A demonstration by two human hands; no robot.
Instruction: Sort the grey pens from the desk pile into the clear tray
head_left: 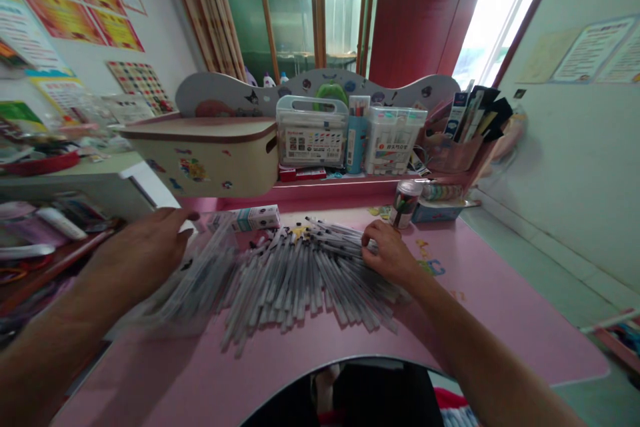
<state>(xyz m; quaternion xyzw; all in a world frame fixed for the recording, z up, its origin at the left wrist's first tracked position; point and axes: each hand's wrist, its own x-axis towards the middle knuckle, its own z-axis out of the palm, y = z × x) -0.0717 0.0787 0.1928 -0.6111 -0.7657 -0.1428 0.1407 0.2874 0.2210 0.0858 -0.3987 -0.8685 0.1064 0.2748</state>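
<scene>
A wide heap of grey-white pens (300, 273) lies spread across the pink desk (500, 320). My right hand (387, 253) rests on the heap's right part, fingers curled and pinching at a few pens near its top edge. My left hand (145, 247) hovers over the left end of the heap, where pens lie in clear plastic packs (195, 287); its fingers are bent downward, and whether they hold anything is hidden. A small white and teal box (250, 217) lies just behind the pens.
A raised shelf (330, 183) at the desk's back carries a cream wooden box (210, 153), two clear marker cases (313, 133), a blue cup and a stationery holder (470, 133). A small round tin (404, 203) stands by my right hand. Cluttered shelves stand to the left.
</scene>
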